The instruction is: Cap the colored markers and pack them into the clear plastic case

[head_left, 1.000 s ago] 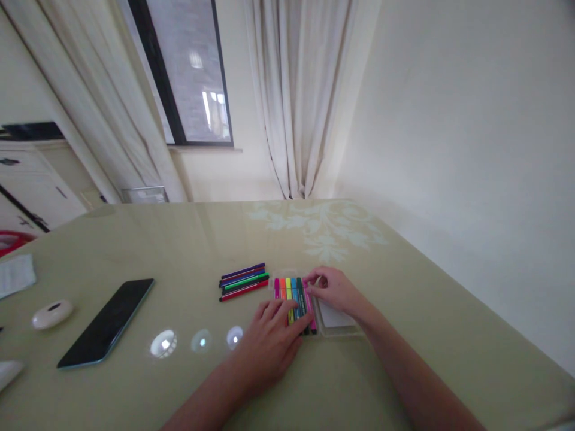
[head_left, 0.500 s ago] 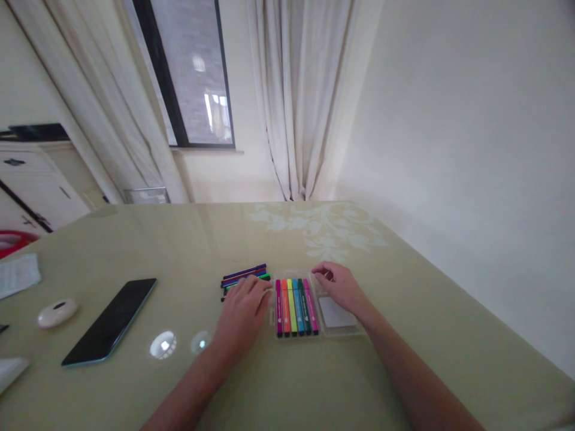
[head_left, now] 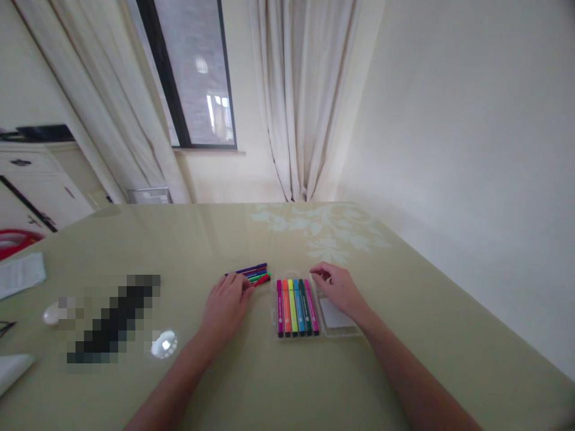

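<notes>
At the far left edge, a white folded paper point(head_left: 20, 274) lies on the glossy olive-green table point(head_left: 404, 335), with a small white oval object point(head_left: 50, 312) near it. To their right a dark slab point(head_left: 112, 320) is pixelated and cannot be identified, and a bright round reflection of a lamp point(head_left: 164, 343) shines on the tabletop just beside its near end.

Right of centre-left, the left hand point(head_left: 226, 305) rests palm down on the table, fingers loosely curled and extended toward the far side. Its fingertips point(head_left: 245, 282) touch the near ends of a small bundle of loose felt-tip pens point(head_left: 254, 274), purple, green and red, which lie side by side on the table, angled up to the right. Whether the fingers pinch a pen or merely rest on the bundle cannot be told.

Just right of the bundle sits a clear plastic pen case point(head_left: 344, 328), lying open and flat. Its left part holds a row of six felt-tip pens point(head_left: 296, 306): magenta, orange, yellow, blue, dark green and pink, parallel and pointing away from the viewer. Its right part shows a white insert.

The right hand point(head_left: 339, 287) rests on the far right part of the case, fingers bent, thumb and forefinger close together at the far rim; it grips nothing that can be made out.

A cream curtain point(head_left: 299, 96) and a dark-framed window point(head_left: 188, 72) stand beyond the table.
</notes>
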{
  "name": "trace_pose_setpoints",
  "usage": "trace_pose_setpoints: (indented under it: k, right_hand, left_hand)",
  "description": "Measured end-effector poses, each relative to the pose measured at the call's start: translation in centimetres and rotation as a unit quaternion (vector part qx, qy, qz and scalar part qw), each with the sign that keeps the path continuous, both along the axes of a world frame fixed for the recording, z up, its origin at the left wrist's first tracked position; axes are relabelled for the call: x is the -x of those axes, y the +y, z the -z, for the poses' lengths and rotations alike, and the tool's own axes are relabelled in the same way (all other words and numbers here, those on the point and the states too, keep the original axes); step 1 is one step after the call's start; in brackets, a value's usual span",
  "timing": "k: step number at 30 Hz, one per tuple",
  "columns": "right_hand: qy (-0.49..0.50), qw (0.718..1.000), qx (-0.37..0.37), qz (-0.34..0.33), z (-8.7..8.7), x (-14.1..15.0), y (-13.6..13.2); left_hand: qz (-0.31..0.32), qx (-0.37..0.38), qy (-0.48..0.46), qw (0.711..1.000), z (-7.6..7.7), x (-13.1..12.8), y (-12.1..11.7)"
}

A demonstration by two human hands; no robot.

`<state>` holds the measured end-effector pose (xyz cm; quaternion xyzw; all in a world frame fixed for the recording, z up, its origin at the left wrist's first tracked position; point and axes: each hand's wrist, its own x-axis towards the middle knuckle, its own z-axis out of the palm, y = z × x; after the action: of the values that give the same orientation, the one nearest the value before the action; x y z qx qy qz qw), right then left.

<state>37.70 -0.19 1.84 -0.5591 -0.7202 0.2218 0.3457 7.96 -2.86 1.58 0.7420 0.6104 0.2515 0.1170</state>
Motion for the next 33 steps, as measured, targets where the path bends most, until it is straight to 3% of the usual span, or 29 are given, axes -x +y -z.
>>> trace_pose_setpoints:
  k: [5, 8, 11, 22, 29, 33]
  right_hand:
    - [0.149, 0.985, 0.049, -0.079, -0.6, 2.1, -1.2]
    - [0.25, 0.951, 0.101, -0.151, -0.6, 3.8, -2.2]
    - [0.308, 0.928, 0.124, -0.17, -0.7, 4.8, -2.8]
    - [0.403, 0.9, 0.156, -0.067, -1.4, 3.4, -1.7]
    - [0.363, 0.923, 0.128, -0.023, -0.9, 1.6, -0.4]
    - [0.337, 0.932, 0.131, -0.023, -0.6, 1.4, -0.2]
  left_hand:
    - [0.06, 0.077, -0.267, 0.959, -0.6, -2.6, -1.1]
    - [0.107, 0.112, -0.346, 0.925, -0.8, -4.6, -2.3]
    - [0.131, 0.141, -0.395, 0.898, -0.7, -5.7, -2.9]
    - [0.165, 0.119, -0.326, 0.923, 0.0, -5.5, -3.5]
    - [0.179, 0.065, -0.248, 0.95, 0.7, -5.6, -3.7]
    - [0.219, 0.022, -0.149, 0.964, 0.8, -5.5, -4.1]
